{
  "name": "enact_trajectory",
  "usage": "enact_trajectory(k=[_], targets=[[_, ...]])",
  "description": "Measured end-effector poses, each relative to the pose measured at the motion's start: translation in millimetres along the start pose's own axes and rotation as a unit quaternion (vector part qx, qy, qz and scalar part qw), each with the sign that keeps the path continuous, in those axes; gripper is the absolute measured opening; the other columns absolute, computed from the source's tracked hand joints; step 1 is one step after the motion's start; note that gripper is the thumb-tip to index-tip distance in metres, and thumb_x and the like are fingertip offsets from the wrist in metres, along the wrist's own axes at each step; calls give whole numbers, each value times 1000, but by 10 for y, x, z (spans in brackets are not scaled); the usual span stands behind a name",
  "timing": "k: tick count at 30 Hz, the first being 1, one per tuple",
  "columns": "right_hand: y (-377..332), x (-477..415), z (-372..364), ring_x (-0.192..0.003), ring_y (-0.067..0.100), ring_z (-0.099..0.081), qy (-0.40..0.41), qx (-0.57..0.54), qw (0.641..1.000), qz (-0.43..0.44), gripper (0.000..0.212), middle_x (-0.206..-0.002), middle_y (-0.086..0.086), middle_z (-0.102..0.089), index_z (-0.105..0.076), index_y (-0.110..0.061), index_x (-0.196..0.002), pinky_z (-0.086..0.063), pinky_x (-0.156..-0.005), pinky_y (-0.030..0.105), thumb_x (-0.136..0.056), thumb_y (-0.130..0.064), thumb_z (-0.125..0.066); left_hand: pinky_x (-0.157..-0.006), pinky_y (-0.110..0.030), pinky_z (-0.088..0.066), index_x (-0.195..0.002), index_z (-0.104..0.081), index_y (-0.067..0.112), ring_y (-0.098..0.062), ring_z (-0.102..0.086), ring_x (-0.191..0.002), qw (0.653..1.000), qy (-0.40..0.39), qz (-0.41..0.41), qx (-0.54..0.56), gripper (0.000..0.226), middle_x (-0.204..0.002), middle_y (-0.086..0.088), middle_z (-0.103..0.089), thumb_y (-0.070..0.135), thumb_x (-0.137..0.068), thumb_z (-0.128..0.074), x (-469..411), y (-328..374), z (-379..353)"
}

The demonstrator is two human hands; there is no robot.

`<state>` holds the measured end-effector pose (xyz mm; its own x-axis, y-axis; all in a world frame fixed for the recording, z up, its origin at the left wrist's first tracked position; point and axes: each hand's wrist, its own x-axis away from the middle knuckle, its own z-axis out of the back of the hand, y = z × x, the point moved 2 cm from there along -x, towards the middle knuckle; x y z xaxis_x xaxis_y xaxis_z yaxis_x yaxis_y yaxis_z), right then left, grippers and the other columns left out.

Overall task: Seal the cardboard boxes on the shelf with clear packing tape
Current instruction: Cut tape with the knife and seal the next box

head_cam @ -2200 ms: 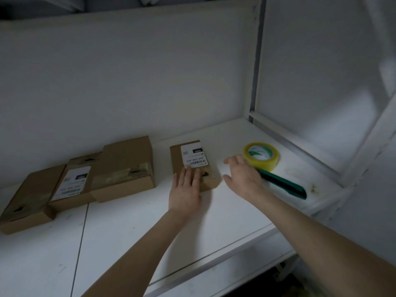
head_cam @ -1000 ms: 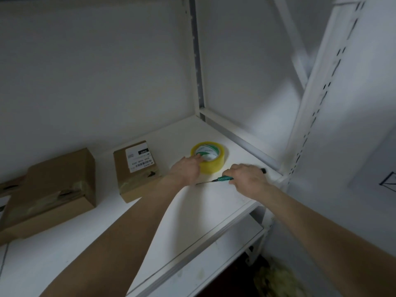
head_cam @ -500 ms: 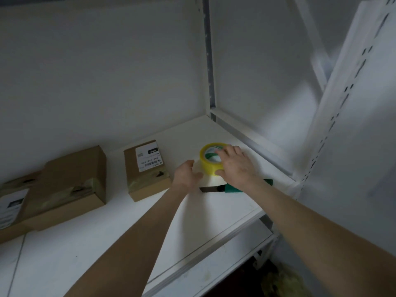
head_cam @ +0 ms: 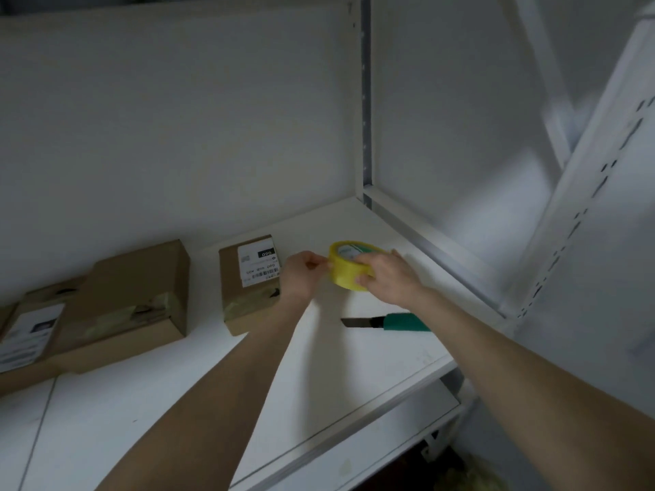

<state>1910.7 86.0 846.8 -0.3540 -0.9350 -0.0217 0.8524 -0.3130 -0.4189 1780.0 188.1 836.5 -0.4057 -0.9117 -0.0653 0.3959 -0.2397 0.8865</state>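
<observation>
Holding roll [head_cam: 344, 269] just right of box [head_cam: 248, 299], above shelf [head_cam: 336, 377]. Right hand [head_cam: 391, 279] wraps roll's far side. Left hand [head_cam: 304, 274] pinches at roll's near rim, likely tape end, too small to confirm. Box sits left of both hands, long axis front to back, left hand nearer. Judgement: strip must draw leftward over box. Knife [head_cam: 386, 322], blade out, right of box and forward, off that path. Bigger box [head_cam: 141, 299] left of box.
</observation>
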Motion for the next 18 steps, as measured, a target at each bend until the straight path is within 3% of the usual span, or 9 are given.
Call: enact_trajectory(k=[2, 4, 6, 8, 11, 13, 16, 18], targets=[[-110, 11, 85, -124, 28, -51, -2, -69, 998, 6, 44, -135, 6, -58, -54, -27, -137, -33, -109, 39, -93, -27, -58, -57, -18, -42, -86, -69, 7, -13, -55, -67, 999, 16, -9, -26, 6, -77, -4, -67, 12, -86, -65, -8, 82, 162], [-253, 38, 146, -107, 26, -60, -4, -146, 989, 17, 31, -114, 4, -67, -65, -26, -120, -44, -92, 38, -90, -27, -61, -63, -22, -44, -90, -68, 7, -16, -60, -75, 998, 25, -17, -60, 11, -80, -1, -64, 16, -89, -61, 3, 154, 319], [-411, 57, 202, -93, 24, -63, 4, -191, 981, 27, 20, -95, 0, -67, -67, -26, -100, -48, -81, 38, -83, -34, -61, -71, -33, -53, -87, -65, 9, -23, -64, -77, 998, 28, -11, -63, 13, -84, -5, -65, 18, -91, -58, 25, 200, 481], [-563, 63, 232, -86, 25, -63, 15, -218, 975, 40, 27, -87, 1, -66, -66, -24, -90, -49, -75, 39, -72, -41, -55, -71, -36, -56, -87, -65, 7, -21, -64, -74, 996, 41, -10, -73, 17, -84, -7, -67, 19, -92, -55, 73, 235, 645], [-753, 31, 235, -84, 25, -61, 22, -186, 981, 51, 24, -85, 1, -63, -58, -29, -81, -44, -68, 34, -69, -47, -48, -67, -23, -47, -84, -64, 9, -16, -60, -74, 989, 67, -43, -127, 18, -82, -2, -64, 18, -93, -52, 135, 299, 860], [-849, 10, 255, -87, 23, -59, 33, -141, 988, 47, 24, -92, 0, -64, -59, -29, -88, -43, -69, 31, -76, -49, -52, -66, -16, -47, -81, -61, 12, -14, -60, -73, 989, 73, -42, -122, 17, -83, -1, -65, 17, -93, -51, 170, 311, 949], [-981, -20, 264, -91, 25, -59, 34, -101, 993, 61, 20, -99, 2, -65, -61, -24, -98, -44, -72, 32, -87, -41, -58, -78, -41, -57, -73, -54, 19, -26, -68, -83, 995, 77, -16, -64, 21, -88, -9, -71, 16, -93, -51, 203, 275, 1077], [-1015, -28, 264, -92, 26, -59, 31, -83, 994, 57, 21, -99, 4, -64, -59, -24, -95, -41, -69, 31, -89, -44, -57, -69, -40, -59, -72, -52, 16, -27, -68, -75, 997, 72, 0, -13, 24, -82, -12, -69, 12, -96, -50, 234, 292, 1150]])
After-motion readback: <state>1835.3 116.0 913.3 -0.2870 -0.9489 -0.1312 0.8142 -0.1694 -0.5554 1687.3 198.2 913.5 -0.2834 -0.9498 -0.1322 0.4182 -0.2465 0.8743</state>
